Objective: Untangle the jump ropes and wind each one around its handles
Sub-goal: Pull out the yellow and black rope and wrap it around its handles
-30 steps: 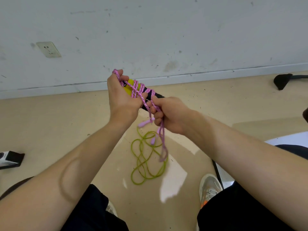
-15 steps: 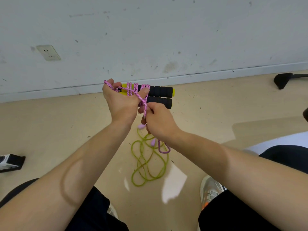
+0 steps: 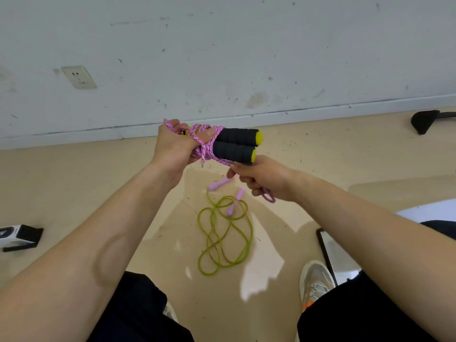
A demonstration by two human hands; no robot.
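Your left hand (image 3: 172, 146) curls round the two black foam handles (image 3: 234, 144), thumb pinning the pink rope (image 3: 208, 148) coiled on them. Your right hand (image 3: 261, 180) fists the rope's free end just below. The green rope (image 3: 223, 233) with lilac handles (image 3: 218, 184) lies loose on the floor (image 3: 74, 193) beneath, between your knees. The black handles' left ends are hidden behind your palm.

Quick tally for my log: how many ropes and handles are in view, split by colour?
Pink braided rope: 1
Thin yellow-green rope: 1
Black foam handles with yellow end caps: 2
Lilac plastic handles: 2
Total: 6
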